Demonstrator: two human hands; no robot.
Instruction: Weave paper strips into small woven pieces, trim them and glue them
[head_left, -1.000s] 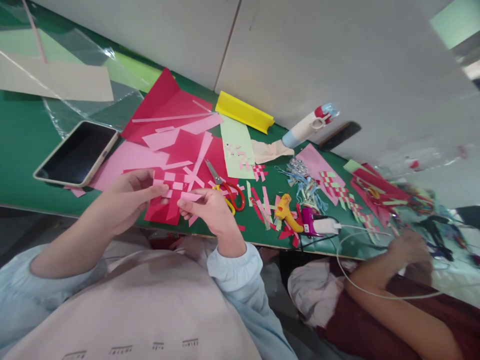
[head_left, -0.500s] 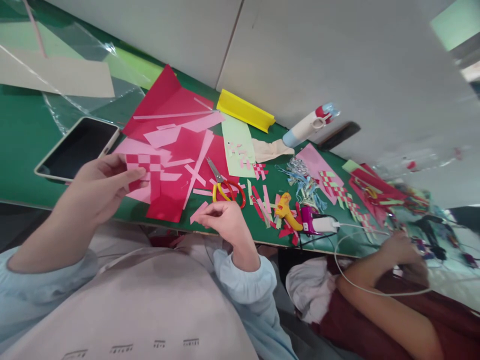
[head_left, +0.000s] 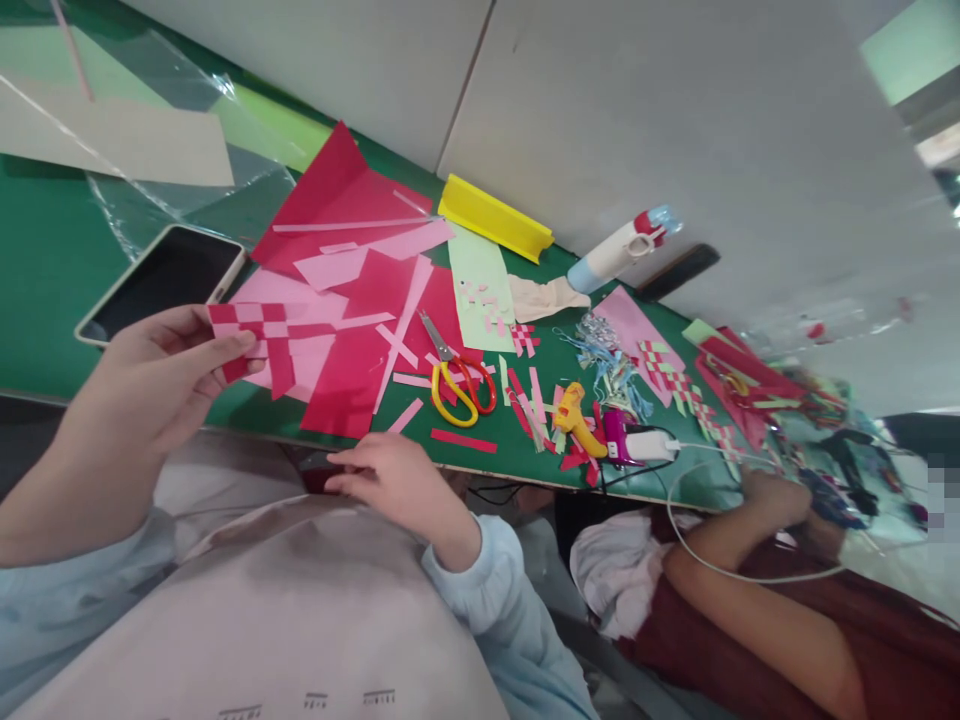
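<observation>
Between the thumb and fingers of my left hand (head_left: 169, 375) is a woven red and pink paper piece (head_left: 262, 325), with loose strip ends pointing right and down. My right hand (head_left: 390, 480) hovers at the table's front edge, fingers apart and holding nothing. A short pink strip (head_left: 406, 415) lies on the table just above it, near a red strip (head_left: 463, 441). Scissors with red and yellow handles (head_left: 454, 385) rest beside red paper sheets (head_left: 349, 375).
A phone (head_left: 165, 280) lies behind my left hand. Further right are a yellow tray (head_left: 495, 218), a bottle (head_left: 611, 255), a yellow glue gun (head_left: 576, 420) and a white cable (head_left: 679, 540). Another person's arm (head_left: 765, 600) is at the right.
My right hand has let go of the pink strip, now on the table, and moved left and down. My left hand has shifted left with the woven piece. The red strip is now uncovered.
</observation>
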